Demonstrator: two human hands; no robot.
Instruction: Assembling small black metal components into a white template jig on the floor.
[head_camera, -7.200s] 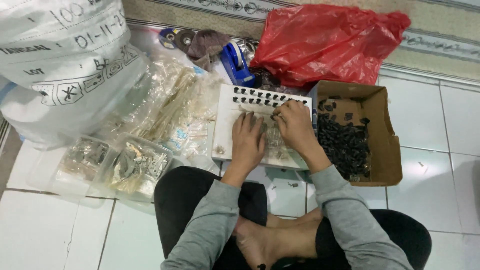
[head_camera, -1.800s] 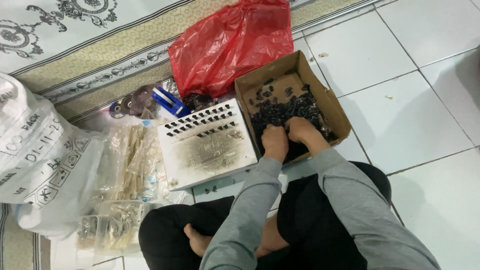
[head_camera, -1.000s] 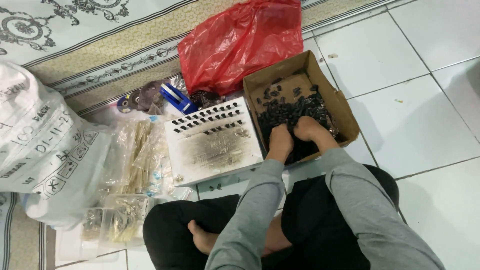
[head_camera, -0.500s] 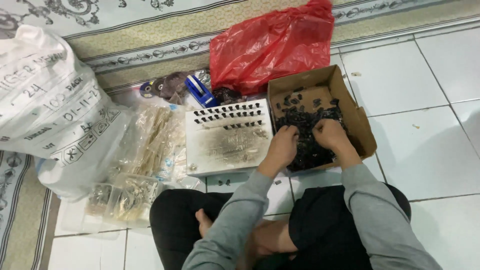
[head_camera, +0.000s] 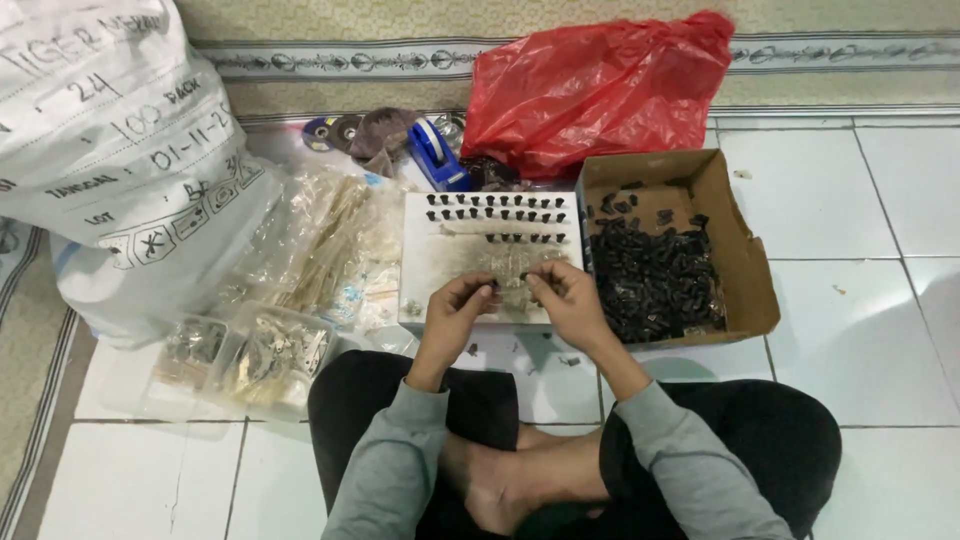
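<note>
Both hands were in the cardboard box (head_camera: 735, 250) half a second ago; now they're back over the white tray (head_camera: 420, 260), so a fresh batch of small black parts (head_camera: 650, 285) looks ready to be seated.

Left hand (head_camera: 455, 315) and right hand (head_camera: 570, 300): each grip is narrow, fingertips pinched, probably on a black part each (too small to confirm). The tray lies right under the fingertips, its far rows already filled with black pegs (head_camera: 495, 205).

Packages:
- box of parts, just right of the right hand
- red plastic bag (head_camera: 600, 85), beyond the tray
- big white sack (head_camera: 110, 150) with dark handwriting, far left
- clear bags of metal bits (head_camera: 270, 345), left of the left hand
- blue tape dispenser (head_camera: 435, 150), beyond the tray
</note>
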